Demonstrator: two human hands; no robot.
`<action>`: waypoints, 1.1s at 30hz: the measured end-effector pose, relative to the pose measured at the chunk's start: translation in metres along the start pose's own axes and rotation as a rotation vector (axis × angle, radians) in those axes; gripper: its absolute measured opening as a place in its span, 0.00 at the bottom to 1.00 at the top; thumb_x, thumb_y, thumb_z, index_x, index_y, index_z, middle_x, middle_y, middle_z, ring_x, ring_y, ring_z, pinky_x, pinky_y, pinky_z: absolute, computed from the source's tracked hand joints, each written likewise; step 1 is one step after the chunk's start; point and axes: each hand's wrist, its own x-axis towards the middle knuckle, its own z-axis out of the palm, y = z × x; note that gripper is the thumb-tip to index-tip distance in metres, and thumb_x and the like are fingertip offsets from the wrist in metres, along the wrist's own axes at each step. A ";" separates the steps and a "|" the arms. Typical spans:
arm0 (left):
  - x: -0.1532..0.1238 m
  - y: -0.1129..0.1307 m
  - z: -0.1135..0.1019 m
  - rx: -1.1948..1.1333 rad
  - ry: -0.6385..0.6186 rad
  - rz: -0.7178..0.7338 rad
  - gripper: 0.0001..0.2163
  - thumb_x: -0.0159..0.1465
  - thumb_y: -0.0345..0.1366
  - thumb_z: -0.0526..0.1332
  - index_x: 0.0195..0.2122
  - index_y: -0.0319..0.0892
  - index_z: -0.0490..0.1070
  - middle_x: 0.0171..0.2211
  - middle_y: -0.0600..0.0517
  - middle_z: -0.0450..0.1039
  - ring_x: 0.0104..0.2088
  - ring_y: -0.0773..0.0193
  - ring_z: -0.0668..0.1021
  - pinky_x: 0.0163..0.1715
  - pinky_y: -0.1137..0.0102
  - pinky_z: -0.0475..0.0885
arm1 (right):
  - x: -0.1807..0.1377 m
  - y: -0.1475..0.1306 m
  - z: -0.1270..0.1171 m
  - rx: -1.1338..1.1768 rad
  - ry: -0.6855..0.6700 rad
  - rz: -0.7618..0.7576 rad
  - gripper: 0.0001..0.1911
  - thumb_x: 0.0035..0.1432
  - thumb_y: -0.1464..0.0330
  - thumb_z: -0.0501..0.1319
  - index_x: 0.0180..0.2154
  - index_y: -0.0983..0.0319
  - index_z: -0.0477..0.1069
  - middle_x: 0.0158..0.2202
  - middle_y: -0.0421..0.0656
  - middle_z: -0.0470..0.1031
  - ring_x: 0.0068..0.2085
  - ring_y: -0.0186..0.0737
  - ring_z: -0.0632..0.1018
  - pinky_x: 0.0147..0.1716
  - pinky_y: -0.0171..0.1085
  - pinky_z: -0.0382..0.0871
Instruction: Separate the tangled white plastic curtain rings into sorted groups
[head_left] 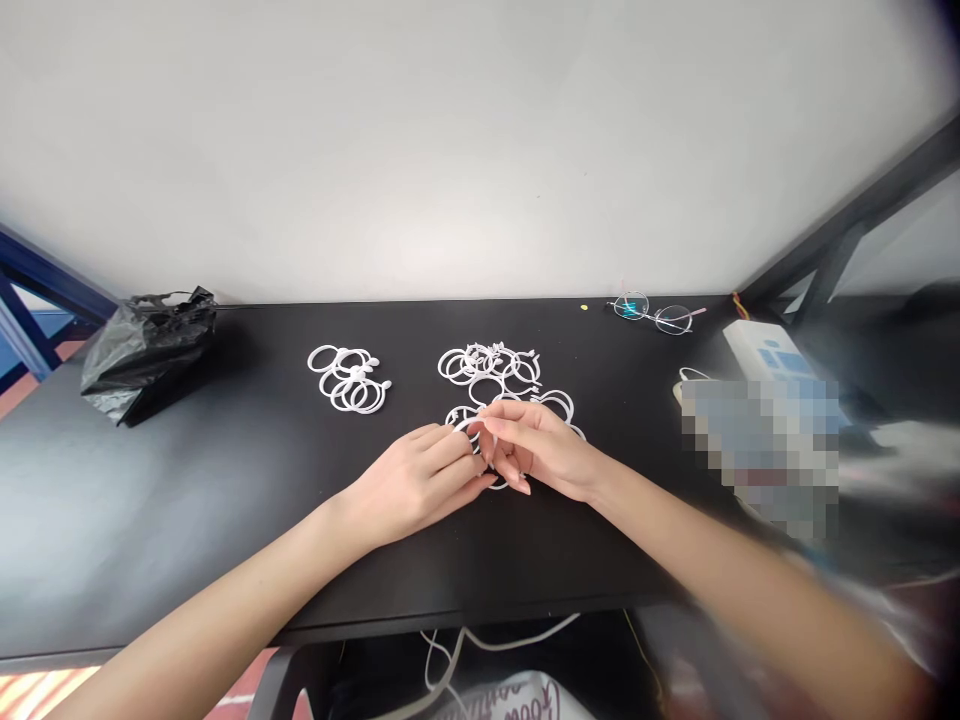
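My left hand (424, 485) and my right hand (541, 445) meet over the front of the black table. Their fingers are closed on a thin white plastic ring (466, 423), held between them and partly hidden. Behind and beneath my hands lies a loose cluster of several similar white rings (489, 388) with small knobs or tabs. Some of that cluster is covered by my right hand. To the left, apart from my hands, rests a smaller overlapping group of white rings (351, 382), also with small rounded tabs.
A crumpled black plastic bag (150, 350) stands at the left. Eyeglasses (651, 314) lie near the wall, beside a tiny yellow spot. On the right are a white box (772, 350) and a pixelated flat object (750, 450). White cables (480, 640) hang below the table edge.
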 end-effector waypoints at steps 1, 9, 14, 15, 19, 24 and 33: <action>-0.001 -0.001 0.000 0.003 0.023 -0.022 0.01 0.68 0.30 0.58 0.38 0.40 0.67 0.26 0.54 0.71 0.24 0.67 0.72 0.25 0.70 0.69 | 0.000 -0.001 0.000 -0.015 0.027 -0.024 0.12 0.59 0.61 0.66 0.37 0.64 0.75 0.29 0.38 0.75 0.19 0.24 0.70 0.14 0.24 0.65; -0.007 -0.005 0.000 -0.100 0.192 -0.219 0.04 0.67 0.26 0.60 0.41 0.40 0.67 0.33 0.51 0.75 0.31 0.68 0.77 0.31 0.74 0.73 | -0.005 0.013 0.003 -0.458 0.177 -0.354 0.17 0.52 0.70 0.71 0.45 0.59 0.74 0.40 0.43 0.78 0.34 0.34 0.79 0.24 0.29 0.75; -0.003 -0.003 -0.005 -0.257 0.052 -0.250 0.10 0.68 0.21 0.55 0.47 0.39 0.65 0.39 0.48 0.75 0.36 0.67 0.77 0.36 0.73 0.74 | -0.006 0.018 0.005 -0.591 0.311 -0.549 0.09 0.54 0.71 0.69 0.40 0.61 0.77 0.36 0.43 0.79 0.33 0.35 0.80 0.25 0.30 0.76; -0.003 -0.002 -0.005 -0.277 0.028 -0.260 0.11 0.68 0.21 0.53 0.48 0.40 0.64 0.39 0.48 0.75 0.36 0.67 0.77 0.36 0.72 0.74 | -0.005 0.018 0.004 -0.592 0.322 -0.573 0.08 0.55 0.71 0.69 0.39 0.61 0.77 0.35 0.43 0.79 0.33 0.35 0.80 0.24 0.31 0.76; -0.003 -0.001 -0.003 -0.190 0.076 -0.288 0.10 0.67 0.24 0.56 0.49 0.41 0.63 0.41 0.47 0.73 0.35 0.66 0.76 0.30 0.73 0.73 | -0.004 0.019 0.003 -0.606 0.352 -0.637 0.05 0.56 0.71 0.68 0.37 0.61 0.78 0.34 0.44 0.79 0.31 0.35 0.80 0.25 0.32 0.78; -0.002 -0.004 -0.004 -0.120 0.086 -0.548 0.17 0.66 0.39 0.61 0.53 0.41 0.61 0.49 0.43 0.69 0.30 0.68 0.74 0.22 0.75 0.69 | -0.006 0.020 0.004 -0.624 0.349 -0.676 0.03 0.57 0.71 0.67 0.36 0.62 0.78 0.32 0.42 0.79 0.29 0.35 0.80 0.28 0.34 0.80; -0.003 -0.004 -0.005 -0.483 -0.110 -0.747 0.14 0.69 0.43 0.54 0.50 0.41 0.61 0.32 0.55 0.66 0.22 0.71 0.69 0.21 0.75 0.67 | -0.010 0.021 0.010 -0.637 0.322 -0.642 0.02 0.59 0.72 0.65 0.33 0.62 0.76 0.31 0.42 0.79 0.30 0.36 0.82 0.31 0.33 0.80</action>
